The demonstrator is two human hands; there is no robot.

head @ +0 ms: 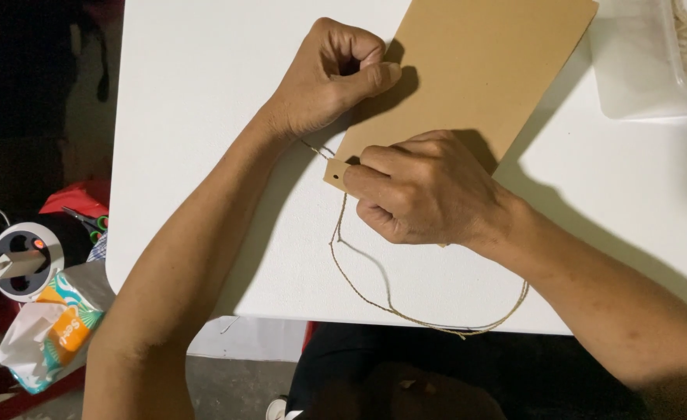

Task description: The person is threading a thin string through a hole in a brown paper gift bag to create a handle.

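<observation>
A white table point(203, 93) fills most of the view from above, its near edge running in front of my lap. On it, toward the far right, lies a large tan sheet of card point(475, 62), tilted so that one clipped corner with a small punched hole points near and left, toward the middle of the table. At the far right corner of the table sits a clear plastic container point(639, 70) with pale strands inside, well apart from my hands. My left hand point(332, 78) rests on the left edge of the card, fingers curled into a loose fist with the thumb pressed flat on the card, pinning it down. My right hand point(425, 194) lies over the card's near corner, fingers bunched together and pinching at the corner just beside the hole; whether they grip the card, the string or both I cannot tell. A thin brown twine point(374, 299) runs from that corner, drops toward me in a long loose loop across the table and curves back under my right wrist near the table's edge; a short piece also shows just beside my left wrist. Off the table, at the near left on the floor, sit a roll of tape point(24, 260) and an opened tissue pack point(52, 334).
</observation>
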